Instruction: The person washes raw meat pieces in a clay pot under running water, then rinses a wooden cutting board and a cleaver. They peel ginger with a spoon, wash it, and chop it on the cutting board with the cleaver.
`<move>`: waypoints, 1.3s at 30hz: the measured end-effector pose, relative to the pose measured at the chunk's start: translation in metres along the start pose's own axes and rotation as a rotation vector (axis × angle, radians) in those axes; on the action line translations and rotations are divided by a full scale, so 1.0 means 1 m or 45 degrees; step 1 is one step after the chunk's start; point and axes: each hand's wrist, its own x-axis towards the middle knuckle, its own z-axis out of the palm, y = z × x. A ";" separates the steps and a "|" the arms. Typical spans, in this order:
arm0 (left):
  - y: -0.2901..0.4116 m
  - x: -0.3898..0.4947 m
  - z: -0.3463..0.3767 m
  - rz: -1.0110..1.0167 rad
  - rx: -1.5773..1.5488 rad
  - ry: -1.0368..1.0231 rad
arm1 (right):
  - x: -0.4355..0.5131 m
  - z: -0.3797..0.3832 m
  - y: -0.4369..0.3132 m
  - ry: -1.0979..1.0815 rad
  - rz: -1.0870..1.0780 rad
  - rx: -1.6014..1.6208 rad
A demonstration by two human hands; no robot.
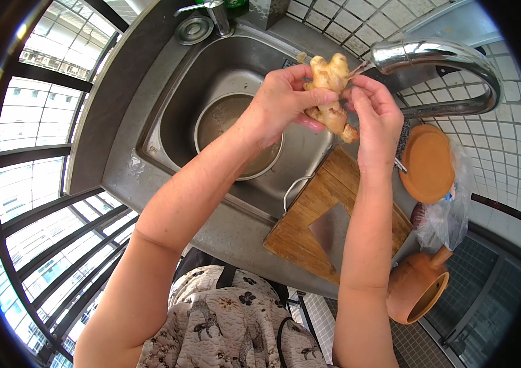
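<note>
A knobbly ginger root (329, 112) is held up over the right part of the steel sink (182, 92). My left hand (285, 99) grips it from the left, thumb across its front. Close against the root's right side is my right hand (375, 103), its fingertips bent together; whether they pinch a bit of it cannot be told. Water runs from the chrome faucet (430, 53) onto the root near my right fingertips. Below my left wrist, a round metal basin (216, 115) with cloudy water stands in the sink, partly hidden by my forearm.
A wooden cutting board (297, 230) with a cleaver blade (331, 230) on it lies at the sink's right edge, partly under my right arm. Farther right are an orange-brown lid (427, 163), a plastic bag (449, 216) and a clay pot with handle (414, 285). A soap dispenser (218, 18) stands behind the sink.
</note>
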 end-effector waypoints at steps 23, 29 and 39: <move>-0.012 0.007 -0.004 0.097 0.067 0.042 | -0.004 0.011 0.004 0.190 -0.228 -0.382; -0.010 0.004 -0.010 0.002 -0.051 0.028 | 0.000 -0.002 -0.005 0.350 -0.336 -0.611; -0.010 0.004 -0.008 0.174 0.094 -0.076 | 0.006 0.009 -0.010 0.107 -0.888 -0.986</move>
